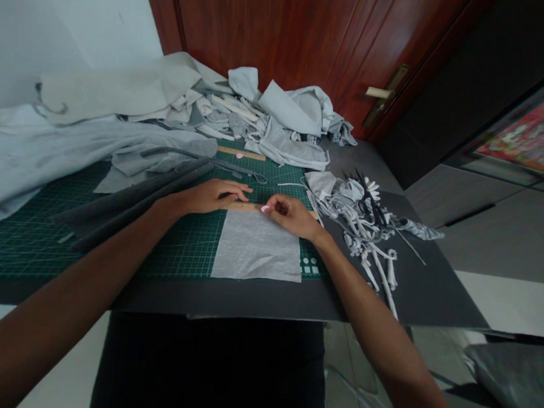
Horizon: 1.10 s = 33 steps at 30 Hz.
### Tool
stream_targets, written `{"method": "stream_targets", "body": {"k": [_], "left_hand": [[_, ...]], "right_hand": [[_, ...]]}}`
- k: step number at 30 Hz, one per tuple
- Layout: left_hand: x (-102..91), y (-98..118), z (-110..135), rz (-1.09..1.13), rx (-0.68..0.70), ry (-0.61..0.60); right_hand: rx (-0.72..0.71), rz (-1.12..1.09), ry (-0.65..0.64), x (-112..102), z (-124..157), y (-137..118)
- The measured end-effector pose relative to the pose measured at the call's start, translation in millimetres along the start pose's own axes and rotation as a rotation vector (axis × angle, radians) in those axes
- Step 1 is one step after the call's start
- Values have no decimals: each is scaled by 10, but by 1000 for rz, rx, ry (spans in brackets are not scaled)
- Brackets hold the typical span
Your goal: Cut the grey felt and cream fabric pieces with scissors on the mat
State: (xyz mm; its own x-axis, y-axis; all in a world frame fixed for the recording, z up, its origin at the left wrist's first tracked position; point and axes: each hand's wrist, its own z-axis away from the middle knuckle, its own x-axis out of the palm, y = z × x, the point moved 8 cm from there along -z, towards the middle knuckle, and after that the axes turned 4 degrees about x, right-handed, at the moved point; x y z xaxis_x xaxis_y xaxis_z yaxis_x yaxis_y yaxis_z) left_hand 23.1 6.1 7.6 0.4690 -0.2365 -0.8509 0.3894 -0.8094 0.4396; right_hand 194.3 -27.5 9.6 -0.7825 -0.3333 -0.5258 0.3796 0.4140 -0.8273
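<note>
A light grey rectangle of fabric [262,247] lies flat on the green cutting mat [180,241], with slight wrinkles near its lower right. Along its far edge runs a wooden ruler [244,207]. My left hand [214,195] is at the ruler's left end, fingers stretched out and holding nothing. At the ruler's middle, my right hand [294,215] is closed in a pinch on a small pink piece of tailor's chalk [265,209]. Its fingers hide part of the ruler and the fabric edge.
A second wooden ruler [252,156] with another pink piece [238,156] lies farther back. Folded dark grey fabric [136,204] is at the left. Piled grey cloth [292,109] lines the back. Tangled fabric strips [355,216] cover the right side near the table's front edge [265,303].
</note>
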Motion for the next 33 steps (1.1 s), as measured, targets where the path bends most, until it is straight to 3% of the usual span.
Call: {"method": "stream_targets", "body": {"k": [9,16,33], "left_hand": [[32,-2,14,67,21,-12],[41,-7,28,58,50,24],[41,19,44,88,65,75]], "right_hand": [[-45,115,31,10,3,-51],[-115,231,35,148,-30,-158],[-60,404,92,240,-111,-223]]}}
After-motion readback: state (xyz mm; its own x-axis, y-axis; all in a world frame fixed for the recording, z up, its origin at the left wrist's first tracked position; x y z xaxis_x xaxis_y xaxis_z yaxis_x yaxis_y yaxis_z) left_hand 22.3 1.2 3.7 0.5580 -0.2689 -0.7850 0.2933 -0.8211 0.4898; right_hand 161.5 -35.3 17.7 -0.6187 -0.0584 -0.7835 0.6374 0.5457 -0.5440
